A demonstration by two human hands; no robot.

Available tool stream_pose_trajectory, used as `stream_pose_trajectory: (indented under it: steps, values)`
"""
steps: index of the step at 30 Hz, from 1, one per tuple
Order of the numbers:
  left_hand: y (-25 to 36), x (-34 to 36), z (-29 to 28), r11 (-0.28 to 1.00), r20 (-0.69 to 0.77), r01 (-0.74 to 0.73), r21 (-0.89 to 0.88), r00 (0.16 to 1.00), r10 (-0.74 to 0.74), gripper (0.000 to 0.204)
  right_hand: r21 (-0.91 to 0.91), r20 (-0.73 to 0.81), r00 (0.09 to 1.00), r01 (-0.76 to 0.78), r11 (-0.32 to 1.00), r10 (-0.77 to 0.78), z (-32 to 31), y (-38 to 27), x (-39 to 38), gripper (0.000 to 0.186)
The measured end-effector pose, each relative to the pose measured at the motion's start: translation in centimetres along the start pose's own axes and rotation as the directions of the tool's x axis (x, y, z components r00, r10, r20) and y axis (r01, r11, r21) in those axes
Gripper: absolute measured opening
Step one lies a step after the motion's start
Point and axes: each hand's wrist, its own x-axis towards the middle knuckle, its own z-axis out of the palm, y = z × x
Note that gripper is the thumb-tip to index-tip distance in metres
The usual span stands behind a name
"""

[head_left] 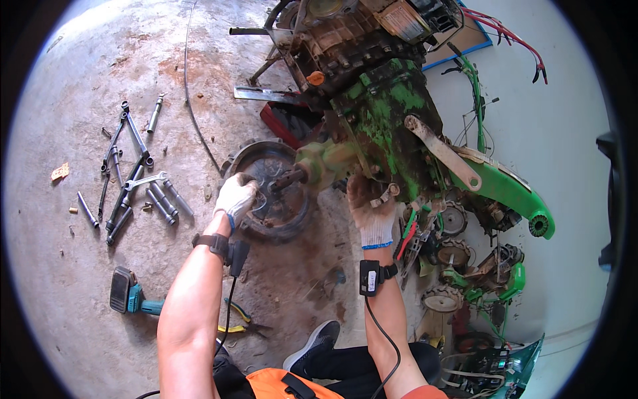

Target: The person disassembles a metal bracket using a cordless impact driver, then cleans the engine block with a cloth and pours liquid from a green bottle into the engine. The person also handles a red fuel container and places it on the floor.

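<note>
My left hand (237,199), in a white work glove, is closed with curled fingers beside the end of a dark metal shaft (290,178). A thin curved line shows at its fingertips, too small to name. That shaft sticks out of a dusty green axle housing (329,163) on a machine with a worn green gearbox (389,100). My right hand (373,216), in a soiled white glove, reaches up against the underside of the gearbox, near a small metal fitting (385,194). Its fingertips are partly hidden. Behind the shaft lies a dark wheel (269,219) with a lugged tyre.
Several sockets, ratchets and a combination wrench (147,179) lie on the concrete floor at left. A teal cordless tool (136,292) and yellow-handled pliers (242,320) lie nearer. A green arm (512,183) juts right. More green machines (475,272) stand by the wall.
</note>
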Motion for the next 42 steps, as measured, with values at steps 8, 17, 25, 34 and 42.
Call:
stream_pose_trajectory:
  steps: [8, 17, 25, 34, 42]
  values:
    - [2.3, 1.3, 0.1, 0.992, -0.017, -0.123, 0.041, 0.992, 0.124, 0.04, -0.09, -0.147, 0.981, 0.115, 0.989, -0.127, -1.0, -1.7, -0.2, 0.036]
    - [2.9, 1.4, 2.6, 0.986, 0.05, -0.15, 0.071, 0.988, 0.147, 0.037, -0.295, -0.022, 0.999, 0.016, 0.955, -0.023, -1.0, -2.1, -0.8, 0.037]
    - [3.1, 1.9, 2.6, 0.993, 0.067, -0.12, -0.016, 0.99, 0.121, 0.036, -0.466, 0.105, 0.994, 0.037, 0.884, 0.014, -3.2, -2.0, -0.6, 0.046]
    - [5.1, 0.9, 3.3, 0.996, 0.179, -0.076, -0.051, 0.98, 0.084, 0.026, -0.864, 0.161, 0.98, 0.196, 0.463, -0.114, -6.9, -4.1, 0.4, 0.036]
    - [11.1, -2.8, 6.5, 0.974, 0.178, -0.213, -0.077, 0.958, 0.223, 0.028, -0.985, -0.068, 0.951, -0.016, 0.171, -0.301, -4.9, -12.1, -1.5, 0.042]
